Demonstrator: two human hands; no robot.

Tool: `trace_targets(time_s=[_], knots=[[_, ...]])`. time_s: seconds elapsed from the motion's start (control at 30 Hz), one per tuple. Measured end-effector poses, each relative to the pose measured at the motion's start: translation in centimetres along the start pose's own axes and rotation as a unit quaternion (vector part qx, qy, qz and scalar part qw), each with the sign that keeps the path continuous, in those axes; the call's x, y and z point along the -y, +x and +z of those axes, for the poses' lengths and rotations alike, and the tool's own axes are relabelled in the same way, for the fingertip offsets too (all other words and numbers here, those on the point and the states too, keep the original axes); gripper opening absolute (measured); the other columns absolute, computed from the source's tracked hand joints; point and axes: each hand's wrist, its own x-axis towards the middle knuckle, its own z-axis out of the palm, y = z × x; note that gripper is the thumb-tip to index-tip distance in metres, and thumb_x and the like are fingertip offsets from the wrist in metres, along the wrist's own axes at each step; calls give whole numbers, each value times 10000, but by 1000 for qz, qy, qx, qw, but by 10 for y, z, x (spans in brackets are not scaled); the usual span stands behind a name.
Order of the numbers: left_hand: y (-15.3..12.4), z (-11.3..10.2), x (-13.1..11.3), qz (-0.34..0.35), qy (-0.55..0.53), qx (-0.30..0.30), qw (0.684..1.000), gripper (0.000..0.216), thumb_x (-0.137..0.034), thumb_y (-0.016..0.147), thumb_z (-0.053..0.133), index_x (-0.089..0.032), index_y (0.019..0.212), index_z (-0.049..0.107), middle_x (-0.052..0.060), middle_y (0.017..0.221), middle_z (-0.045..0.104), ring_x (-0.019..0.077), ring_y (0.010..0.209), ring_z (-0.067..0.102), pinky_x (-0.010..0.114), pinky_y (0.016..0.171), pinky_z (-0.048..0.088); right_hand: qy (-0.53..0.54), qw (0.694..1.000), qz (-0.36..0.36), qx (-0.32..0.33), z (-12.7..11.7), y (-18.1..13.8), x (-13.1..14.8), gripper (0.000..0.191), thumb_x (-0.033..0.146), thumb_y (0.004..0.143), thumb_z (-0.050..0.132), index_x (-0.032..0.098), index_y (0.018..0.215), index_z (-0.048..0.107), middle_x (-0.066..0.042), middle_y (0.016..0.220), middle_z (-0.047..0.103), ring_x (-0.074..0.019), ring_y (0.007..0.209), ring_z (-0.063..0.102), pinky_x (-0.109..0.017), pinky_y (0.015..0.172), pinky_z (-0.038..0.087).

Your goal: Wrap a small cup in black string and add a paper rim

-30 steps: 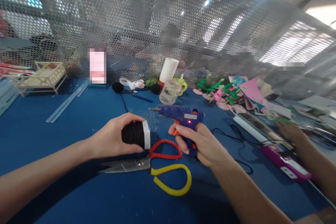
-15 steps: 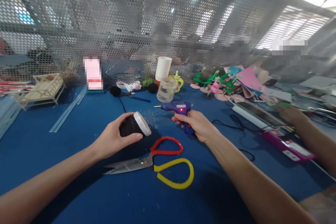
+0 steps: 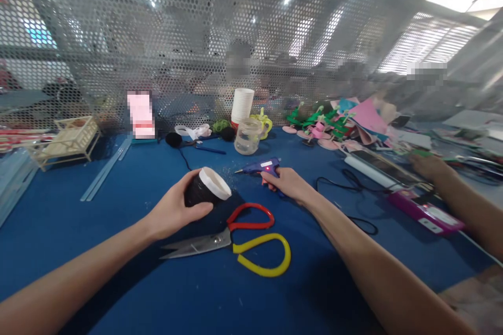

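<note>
My left hand [image 3: 173, 209] grips a small cup wrapped in black yarn with a white rim [image 3: 206, 188], tilted toward the right just above the blue table. My right hand [image 3: 288, 184] holds a blue hot glue gun [image 3: 261, 167] by its handle, nozzle pointing left and a red light lit on its side; the gun sits low over the table, beyond the cup. Scissors with one red and one yellow handle [image 3: 239, 238] lie on the table between my forearms, blades pointing left.
A clear jar [image 3: 247, 136], stacked white cups [image 3: 242, 105], yarn balls and ribbon sit at the back by a perforated metal screen [image 3: 196, 36]. A small wooden bed model [image 3: 66, 138] stands left. Coloured paper scraps, black cables and another person's arm [image 3: 456, 199] lie right.
My right hand moved the glue gun away and lower toward the table. My left hand turned the cup so its white rim faces up and right.
</note>
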Motion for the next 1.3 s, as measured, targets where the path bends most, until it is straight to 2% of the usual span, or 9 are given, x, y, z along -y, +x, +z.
trace_targets(time_s=[0.1, 0.17, 0.2, 0.3, 0.37, 0.43, 0.63, 1.03, 1.3], knots=[[-1, 3, -3, -21, -11, -9, 1000, 708, -369, 635, 634, -141, 1235, 336, 110, 1116, 567, 254, 1029, 528, 372, 865, 453, -62, 995, -28, -78, -3, -5, 6, 202, 236, 651, 649, 177, 509, 518, -92, 590, 584, -254, 712, 580, -331, 615, 411], [-1, 7, -4, -36, 7, -29, 999, 770, -370, 611, 650, -147, 1261, 302, 111, 1114, 560, 258, 1019, 530, 398, 869, 443, -81, 987, -73, -114, -1, -18, 17, 100, 232, 686, 620, 174, 627, 565, -105, 745, 610, -253, 822, 559, -341, 699, 405], [-2, 10, -3, -37, 21, -45, 998, 794, -372, 599, 657, -144, 1267, 293, 117, 1132, 542, 260, 1031, 518, 415, 895, 418, -85, 982, -111, -124, 2, -28, 24, 73, 247, 722, 589, 181, 693, 580, -87, 782, 615, -220, 807, 561, -323, 715, 409], [-3, 16, -1, -20, 45, -82, 995, 852, -380, 580, 665, -121, 1280, 254, 140, 1181, 477, 267, 1089, 456, 444, 961, 331, -95, 922, -355, -124, 18, -59, 45, 155, 229, 816, 474, 168, 722, 581, -47, 684, 609, -134, 619, 561, -254, 614, 447], [-4, 19, -1, -5, 37, -92, 995, 849, -376, 604, 644, -121, 1292, 217, 138, 1160, 472, 263, 1080, 450, 447, 950, 332, -110, 875, -457, -113, 31, -74, 54, 139, 183, 824, 457, 147, 774, 582, -52, 691, 624, -126, 625, 578, -226, 575, 459], [-6, 21, -1, 0, 27, -88, 996, 817, -355, 643, 608, -124, 1303, 187, 125, 1121, 482, 254, 1037, 470, 440, 915, 362, -132, 846, -497, -143, 40, -81, 57, 147, 147, 825, 447, 123, 775, 583, -58, 668, 626, -130, 608, 587, -223, 545, 464], [-8, 25, -4, -28, 22, -50, 998, 804, -347, 691, 548, -91, 1322, 120, 145, 1114, 462, 268, 1022, 470, 433, 867, 392, -208, 830, -480, -195, 46, -75, 54, 210, 118, 829, 416, 94, 712, 589, -52, 582, 587, -129, 505, 563, -224, 455, 438], [-8, 33, 8, 45, 126, -108, 985, 811, -358, 672, 581, -113, 1315, 151, 160, 1184, 400, 287, 1134, 383, 471, 944, 328, -275, 834, -441, -183, 49, -77, 54, 203, 120, 810, 406, 110, 699, 576, -46, 587, 571, -138, 494, 552, -230, 407, 363], [-8, 35, 10, 33, 90, -97, 991, 802, -351, 682, 588, -134, 1316, 148, 147, 1148, 430, 299, 1118, 407, 491, 911, 354, -284, 833, -441, -176, 49, -76, 56, 190, 103, 779, 408, 123, 674, 565, -33, 578, 533, -123, 464, 494, -222, 406, 344]])
